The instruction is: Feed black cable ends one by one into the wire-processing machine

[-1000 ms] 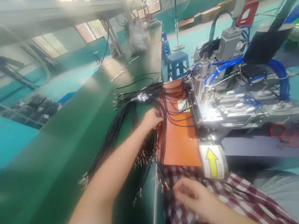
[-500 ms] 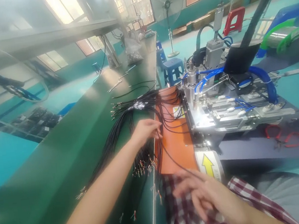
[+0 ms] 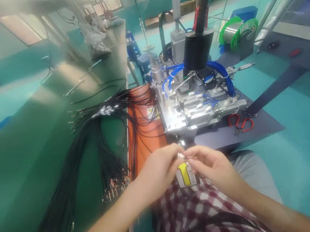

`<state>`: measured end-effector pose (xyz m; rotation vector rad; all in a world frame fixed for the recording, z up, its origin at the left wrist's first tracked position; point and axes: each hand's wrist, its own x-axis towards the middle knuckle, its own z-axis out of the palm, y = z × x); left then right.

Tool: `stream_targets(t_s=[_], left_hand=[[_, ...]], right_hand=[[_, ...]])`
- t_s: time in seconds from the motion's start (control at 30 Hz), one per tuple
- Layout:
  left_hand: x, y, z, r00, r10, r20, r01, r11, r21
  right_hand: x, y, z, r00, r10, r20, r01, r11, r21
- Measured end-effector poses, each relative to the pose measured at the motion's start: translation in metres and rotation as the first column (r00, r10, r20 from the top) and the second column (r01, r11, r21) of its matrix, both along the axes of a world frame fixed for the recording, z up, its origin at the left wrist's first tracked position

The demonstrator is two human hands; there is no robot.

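My left hand [image 3: 162, 171] and my right hand [image 3: 217, 166] meet in front of the machine, fingertips nearly touching. Between them shows the end of a black cable, its thin light-coloured wires [image 3: 193, 157] poking out. Both hands are closed in a pinch on this end; most of the cable is hidden by the fingers. Left of my hands, black cables [image 3: 72, 156] lie in bundles across the green table [image 3: 16, 185], with stripped coloured wire ends toward me. Several cables cross the orange plate [image 3: 147, 141]. Below my fingers is a label with a yellow arrow [image 3: 184, 174].
A metal machine [image 3: 196, 105] with blue air tubes stands beyond my hands. Red-handled cutters [image 3: 240, 123] lie on its grey base [image 3: 214, 138]. Behind are a wire spool with green flanges [image 3: 237, 32] and a clear plastic bag of small parts [image 3: 97, 44].
My left hand has left the cables over the orange plate and come toward me. My right hand has risen to meet it, its fingers now pinched at the cable end. The view has turned right.
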<state>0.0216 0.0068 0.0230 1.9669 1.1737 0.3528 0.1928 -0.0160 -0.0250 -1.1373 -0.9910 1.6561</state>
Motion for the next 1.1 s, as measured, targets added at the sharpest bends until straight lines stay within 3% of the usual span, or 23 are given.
stream_targets(t_s=[0.13,0.23,0.47,0.73,0.97,1.1], left_hand=[[0.002,0.01,-0.027,0.985,0.135,0.111,-0.129,0.99,-0.057],[0.002,0.011,-0.037,0.972,0.202,0.124,-0.191,0.977,-0.092],[0.012,0.014,-0.038,0.97,0.205,0.132,-0.2,0.979,-0.051],[0.012,0.015,-0.043,0.866,0.412,0.283,-0.315,0.889,-0.331],[0.01,0.013,-0.046,0.873,0.415,0.257,-0.344,0.896,-0.281],[0.009,0.01,-0.046,0.897,0.387,0.212,-0.344,0.914,-0.213]], right_hand=[[0.011,0.008,-0.005,0.994,-0.08,0.068,0.081,0.997,-0.009],[0.013,0.018,-0.008,0.988,-0.107,0.114,0.111,0.993,-0.032],[0.008,0.032,-0.007,0.986,-0.051,0.157,0.061,0.996,-0.06],[0.01,0.031,-0.01,0.98,-0.078,0.181,0.082,0.997,-0.013],[0.003,0.03,-0.009,0.959,-0.148,0.241,0.127,0.987,0.103],[0.003,0.027,-0.012,0.909,-0.19,0.372,0.093,0.96,0.264]])
